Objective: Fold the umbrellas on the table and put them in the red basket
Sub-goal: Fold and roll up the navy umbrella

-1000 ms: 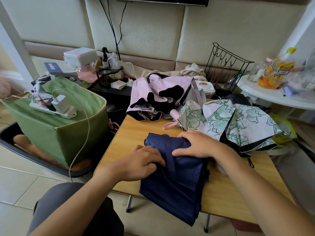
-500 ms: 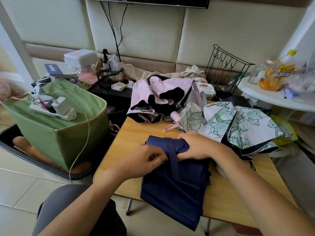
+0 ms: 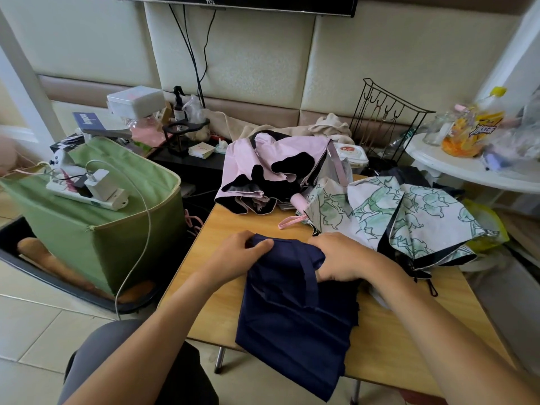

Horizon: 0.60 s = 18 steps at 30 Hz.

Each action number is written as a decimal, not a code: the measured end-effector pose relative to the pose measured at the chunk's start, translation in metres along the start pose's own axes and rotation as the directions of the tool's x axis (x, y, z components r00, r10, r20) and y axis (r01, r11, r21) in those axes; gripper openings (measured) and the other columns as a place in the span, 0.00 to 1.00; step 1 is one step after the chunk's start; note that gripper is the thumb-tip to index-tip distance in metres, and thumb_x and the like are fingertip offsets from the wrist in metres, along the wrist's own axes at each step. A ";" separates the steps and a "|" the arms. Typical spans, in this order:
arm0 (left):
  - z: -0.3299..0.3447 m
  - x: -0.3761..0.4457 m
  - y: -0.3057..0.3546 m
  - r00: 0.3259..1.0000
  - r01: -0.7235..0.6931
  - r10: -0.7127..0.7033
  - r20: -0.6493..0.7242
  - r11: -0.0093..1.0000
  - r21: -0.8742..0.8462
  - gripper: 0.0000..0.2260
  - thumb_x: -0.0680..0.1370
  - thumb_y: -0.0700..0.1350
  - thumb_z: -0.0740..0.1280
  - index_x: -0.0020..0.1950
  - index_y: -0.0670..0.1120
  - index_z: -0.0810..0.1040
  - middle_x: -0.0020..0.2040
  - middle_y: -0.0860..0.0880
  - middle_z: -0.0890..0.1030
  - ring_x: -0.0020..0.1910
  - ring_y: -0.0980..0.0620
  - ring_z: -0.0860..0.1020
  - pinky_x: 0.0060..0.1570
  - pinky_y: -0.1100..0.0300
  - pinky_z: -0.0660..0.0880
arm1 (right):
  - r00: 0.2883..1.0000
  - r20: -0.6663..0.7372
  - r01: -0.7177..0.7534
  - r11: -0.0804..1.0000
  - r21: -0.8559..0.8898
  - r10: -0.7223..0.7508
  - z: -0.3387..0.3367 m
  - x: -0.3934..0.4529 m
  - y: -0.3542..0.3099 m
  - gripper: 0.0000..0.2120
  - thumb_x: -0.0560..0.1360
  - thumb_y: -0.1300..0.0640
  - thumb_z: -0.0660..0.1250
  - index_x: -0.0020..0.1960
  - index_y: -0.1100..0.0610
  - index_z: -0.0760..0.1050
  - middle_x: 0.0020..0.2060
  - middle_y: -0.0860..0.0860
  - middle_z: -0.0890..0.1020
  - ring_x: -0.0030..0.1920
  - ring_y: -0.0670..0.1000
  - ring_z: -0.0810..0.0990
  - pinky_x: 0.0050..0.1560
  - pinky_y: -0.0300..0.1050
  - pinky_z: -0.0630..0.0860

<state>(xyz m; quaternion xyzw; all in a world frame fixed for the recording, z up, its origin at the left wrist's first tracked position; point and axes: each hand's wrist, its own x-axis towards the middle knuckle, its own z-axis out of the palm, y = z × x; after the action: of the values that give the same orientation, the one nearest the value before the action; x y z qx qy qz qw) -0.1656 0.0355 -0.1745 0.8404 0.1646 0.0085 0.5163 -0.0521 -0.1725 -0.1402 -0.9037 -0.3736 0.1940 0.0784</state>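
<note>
**Both hands on the navy umbrella at the table's near edge**

Left hand (image 3: pixel 238 254): fingers curled over the far left corner of the navy umbrella (image 3: pixel 295 323), thumb and fingertips pinching a bunch of its fabric. Knuckles up, wrist coming in from the near left.

Right hand (image 3: pixel 340 258): just right of the left hand, the umbrella's far end between them. Fingers curled down and tucked into the cloth, gripping it; fingertips hidden in the folds. The umbrella's dark strap (image 3: pixel 309 277) runs down just left of this hand's thumb side.

The navy umbrella lies collapsed on the wooden table (image 3: pixel 409 340), canopy loose and creased. From the hands it stretches toward the person, its near end hanging past the table's front edge.

Beyond the right hand, touching or nearly touching its knuckles: a white umbrella with green leaf print (image 3: pixel 409 217), half-open and slumped, spreading off to the right. Its black rim sits just right of the right wrist.

Beyond the left hand and well apart from it: a pink-and-black umbrella (image 3: pixel 274 171), crumpled at the table's far edge. A pink handle with a wrist loop (image 3: pixel 295 213) lies between that umbrella and the hands.

Far left of the left hand, off the table: a green fabric box (image 3: pixel 117 229) with a white power strip and charger (image 3: pixel 96 191) on top. Far right of the right hand: a white round table (image 3: pixel 455 168) with bottles.

No red basket identifiable in this view.
</note>
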 end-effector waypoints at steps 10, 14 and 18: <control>0.004 -0.006 -0.013 0.996 0.082 -0.076 -0.043 0.983 0.166 0.43 0.68 0.70 0.75 0.72 0.47 0.65 0.64 0.49 0.70 0.61 0.50 0.75 0.65 0.52 0.74 | 0.976 -0.144 -0.159 0.985 0.061 0.167 0.003 -0.003 -0.003 0.17 0.69 0.44 0.75 0.51 0.49 0.73 0.48 0.50 0.78 0.50 0.58 0.77 0.44 0.50 0.73; 0.000 -0.004 -0.014 0.997 0.082 -0.083 -0.012 0.943 0.322 0.36 0.71 0.65 0.76 0.70 0.44 0.71 0.61 0.48 0.74 0.57 0.49 0.76 0.53 0.57 0.74 | 0.924 -0.183 -0.310 0.938 0.156 0.336 0.007 -0.003 -0.004 0.20 0.67 0.44 0.73 0.52 0.53 0.73 0.49 0.52 0.79 0.49 0.59 0.79 0.47 0.51 0.78; -0.002 -0.002 -0.003 0.992 0.126 -0.115 -0.054 0.942 0.311 0.28 0.76 0.71 0.63 0.45 0.45 0.73 0.43 0.48 0.76 0.41 0.49 0.75 0.42 0.54 0.71 | 0.906 -0.137 -0.369 0.906 0.209 0.401 0.011 -0.006 -0.012 0.24 0.72 0.43 0.74 0.60 0.55 0.70 0.52 0.53 0.77 0.54 0.60 0.79 0.51 0.51 0.78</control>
<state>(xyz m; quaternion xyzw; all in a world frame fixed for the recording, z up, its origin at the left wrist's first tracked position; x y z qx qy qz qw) -0.1685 0.0381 -0.1757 0.8998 0.2240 -0.0347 0.3729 -0.0682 -0.1683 -0.1447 -0.9627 -0.1597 0.1572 0.1516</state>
